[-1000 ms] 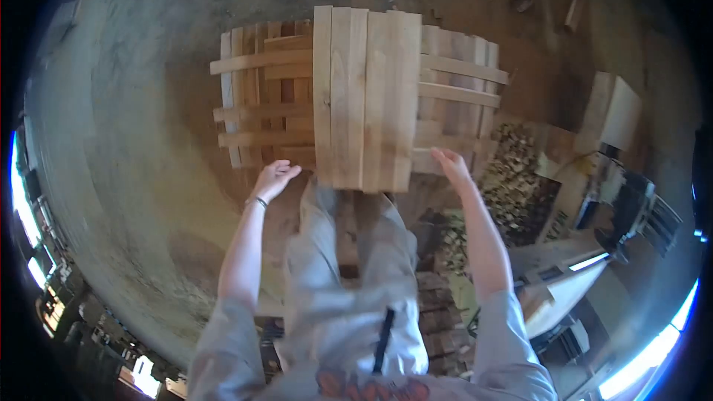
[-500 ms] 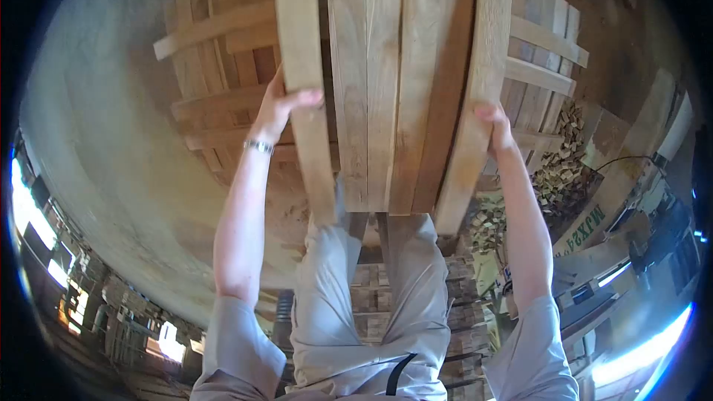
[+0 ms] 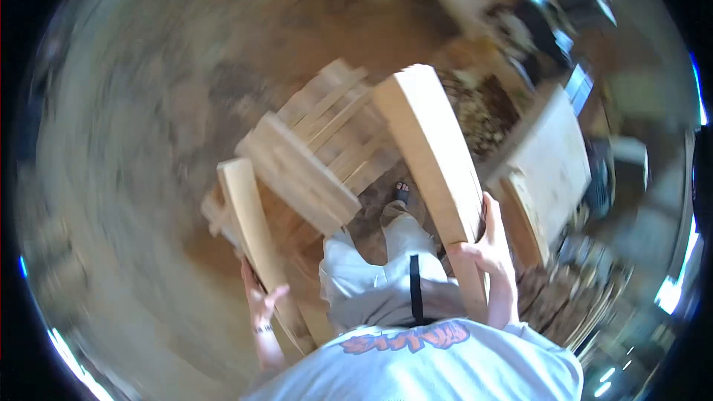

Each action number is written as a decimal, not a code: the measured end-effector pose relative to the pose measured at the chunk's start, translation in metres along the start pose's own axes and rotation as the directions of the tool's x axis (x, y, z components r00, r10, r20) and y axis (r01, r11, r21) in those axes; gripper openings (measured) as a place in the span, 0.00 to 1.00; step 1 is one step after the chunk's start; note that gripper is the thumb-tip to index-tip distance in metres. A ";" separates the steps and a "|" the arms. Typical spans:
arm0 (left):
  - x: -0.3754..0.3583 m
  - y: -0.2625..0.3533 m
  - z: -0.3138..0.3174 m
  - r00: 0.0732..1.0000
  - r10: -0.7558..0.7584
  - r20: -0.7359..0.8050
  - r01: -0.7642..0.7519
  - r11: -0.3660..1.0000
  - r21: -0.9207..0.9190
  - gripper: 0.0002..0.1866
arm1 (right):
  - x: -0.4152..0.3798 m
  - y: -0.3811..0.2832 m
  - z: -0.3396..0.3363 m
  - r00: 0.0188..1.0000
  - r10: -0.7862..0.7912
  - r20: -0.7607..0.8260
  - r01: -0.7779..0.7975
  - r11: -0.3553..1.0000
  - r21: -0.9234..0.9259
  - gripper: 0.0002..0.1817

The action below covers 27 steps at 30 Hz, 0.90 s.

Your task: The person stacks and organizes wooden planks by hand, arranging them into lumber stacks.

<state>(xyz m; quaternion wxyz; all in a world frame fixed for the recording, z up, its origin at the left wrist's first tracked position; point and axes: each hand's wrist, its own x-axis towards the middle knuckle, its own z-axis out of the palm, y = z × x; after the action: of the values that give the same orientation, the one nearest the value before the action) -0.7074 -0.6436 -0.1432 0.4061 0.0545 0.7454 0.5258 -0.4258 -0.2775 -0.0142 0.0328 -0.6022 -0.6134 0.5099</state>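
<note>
A long wooden plank (image 3: 252, 215) stands tilted in my left hand (image 3: 261, 303), whose fingers lie along its outer side with the thumb reaching across. My right hand (image 3: 486, 249) grips a second, thicker-looking wooden plank (image 3: 438, 152), thumb across its face and fingers on the far edge. Both planks are raised in front of my body, apart from each other, their far ends pointing away. Between and beyond them lies a stack of boards (image 3: 301, 171) on a slatted wooden pallet (image 3: 342, 122). Motion blurs the boards.
A heap of small wood offcuts (image 3: 486, 108) lies beyond the right plank. At the right is a pale flat panel (image 3: 553, 160) with a piece of wood (image 3: 523, 215) against it. Bundled wood strips (image 3: 568, 297) lie lower right. My foot (image 3: 402, 191) is on the floor near the pallet.
Both planks have been lifted off the stack's two sides and drawn toward my body, now farther from the remaining boards. My view has turned, so the stack appears slanted and farther left.
</note>
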 end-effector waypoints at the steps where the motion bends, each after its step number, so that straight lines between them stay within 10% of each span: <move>1: 0.002 0.036 0.016 0.990 0.087 0.114 -0.092 0.995 0.042 0.69 | -0.012 0.009 -0.030 0.997 -0.045 -0.067 0.041 0.997 -0.065 0.71; 4: 0.003 0.107 0.097 0.952 0.186 0.245 -0.229 0.960 0.162 0.69 | -0.019 0.025 -0.121 0.948 -0.261 -0.184 0.241 0.962 -0.126 0.68; 10: -0.015 0.211 0.248 0.814 0.396 0.425 -0.541 0.782 0.309 0.69 | -0.004 0.096 -0.277 0.900 -0.255 -0.352 0.111 0.918 -0.381 0.64; 13: -0.009 0.262 0.325 0.571 0.437 0.695 -0.821 0.320 0.473 0.69 | 0.033 0.147 -0.314 0.910 -0.297 -0.289 0.112 0.848 -0.519 0.61; 22: -0.053 0.320 0.597 0.221 0.227 0.948 -0.959 -0.129 0.254 0.64 | 0.115 0.253 -0.304 0.957 -0.216 -0.193 0.028 0.733 -0.679 0.61; 25: -0.052 0.297 0.676 0.073 0.111 0.991 -0.968 -0.233 0.097 0.64 | 0.116 0.280 -0.277 0.754 -0.545 -0.366 0.227 0.739 -0.634 0.60; 27: -0.051 0.270 0.734 -0.025 0.039 0.999 -0.951 -0.309 -0.011 0.63 | 0.101 0.276 -0.268 0.765 -0.498 -0.409 0.201 0.787 -0.583 0.61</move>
<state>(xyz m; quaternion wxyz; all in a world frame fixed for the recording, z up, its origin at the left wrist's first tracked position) -0.2806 -0.0075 0.0228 0.1374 0.9020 0.4087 0.0229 -0.0834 -0.1102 -0.1279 0.1441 -0.5773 -0.7944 0.1221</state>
